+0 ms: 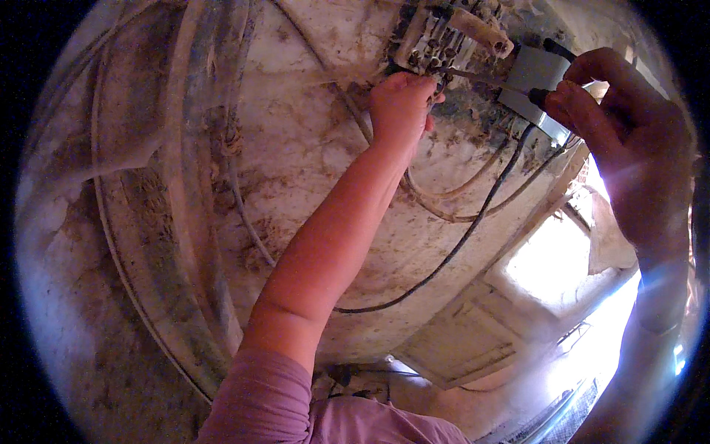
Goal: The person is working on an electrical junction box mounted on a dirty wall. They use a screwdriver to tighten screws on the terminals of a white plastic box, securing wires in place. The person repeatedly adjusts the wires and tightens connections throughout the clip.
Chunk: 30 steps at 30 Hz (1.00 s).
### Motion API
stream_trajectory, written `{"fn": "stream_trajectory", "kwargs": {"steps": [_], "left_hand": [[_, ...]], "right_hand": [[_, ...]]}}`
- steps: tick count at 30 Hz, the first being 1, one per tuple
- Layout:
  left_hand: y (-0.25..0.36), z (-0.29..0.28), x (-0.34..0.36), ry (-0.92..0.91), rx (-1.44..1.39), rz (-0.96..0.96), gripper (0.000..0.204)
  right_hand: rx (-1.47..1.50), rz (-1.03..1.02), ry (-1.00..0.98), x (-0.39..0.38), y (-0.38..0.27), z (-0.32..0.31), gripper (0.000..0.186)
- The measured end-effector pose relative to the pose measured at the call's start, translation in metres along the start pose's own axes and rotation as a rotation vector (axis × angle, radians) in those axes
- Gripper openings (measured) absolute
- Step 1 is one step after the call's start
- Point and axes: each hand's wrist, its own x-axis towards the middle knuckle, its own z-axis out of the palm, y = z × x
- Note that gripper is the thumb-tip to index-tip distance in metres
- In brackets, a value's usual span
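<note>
My left hand (403,106) reaches up to a dirty old electrical terminal block (436,50) on the wall. Its fingers are pinched together at the block's lower edge, and what lies between them is hidden. From the right, my right hand (621,126) grips a screwdriver (538,97) by its dark handle. The thin shaft runs leftward, its tip at the terminals just above my left fingers. Behind the shaft, a grey box (526,74) is fixed beside the block.
A black cable (473,231) loops down the stained wall from below the grey box. Thinner cables (436,194) hang near it. A long vertical pipe (181,148) runs at left. Bright light comes through an opening (551,255) at lower right, near a panelled door (462,337).
</note>
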Motion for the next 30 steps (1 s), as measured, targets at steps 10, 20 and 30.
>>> {"fn": "stream_trajectory", "kwargs": {"steps": [10,20,30], "left_hand": [[-0.002,-0.001,0.0,0.057,0.059,0.083,0.017],[0.0,-0.002,-0.003,0.052,0.207,0.09,0.013],[-0.015,0.003,-0.003,0.089,0.036,0.119,0.011]], "right_hand": [[0.143,0.006,-0.043,-0.003,-0.001,0.0,0.011],[0.048,0.01,-0.02,-0.006,0.002,-0.003,0.012],[0.043,0.004,-0.011,-0.007,0.002,-0.001,0.013]]}}
